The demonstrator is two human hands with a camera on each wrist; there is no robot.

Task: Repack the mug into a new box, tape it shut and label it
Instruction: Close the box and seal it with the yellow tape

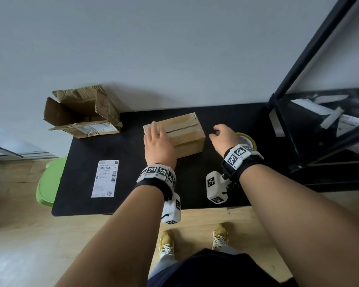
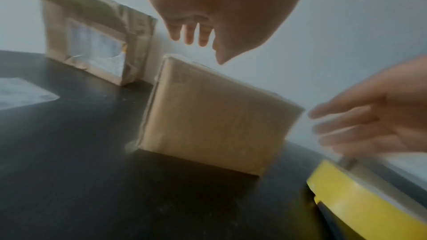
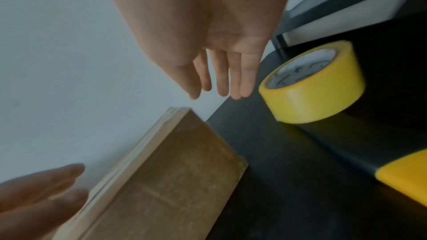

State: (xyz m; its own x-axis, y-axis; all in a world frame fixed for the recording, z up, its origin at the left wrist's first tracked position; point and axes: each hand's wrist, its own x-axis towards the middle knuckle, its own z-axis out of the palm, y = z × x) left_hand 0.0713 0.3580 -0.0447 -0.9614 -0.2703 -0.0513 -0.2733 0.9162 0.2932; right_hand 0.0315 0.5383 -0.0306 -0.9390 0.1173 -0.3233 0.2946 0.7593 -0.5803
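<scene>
A closed brown box with tape along its top seam sits mid-mat; the mug is not visible. My left hand is spread over the box's left end with straight fingers. In the left wrist view its fingertips hang just above the box; contact is unclear. My right hand is just right of the box, relaxed and holding nothing, as the right wrist view shows. A yellow tape roll lies behind that hand. A white shipping label lies flat at the mat's left.
The worn, open old box stands at the back left corner of the black mat. A black metal rack closes off the right side. A green stool stands left of the table. The wall runs right behind.
</scene>
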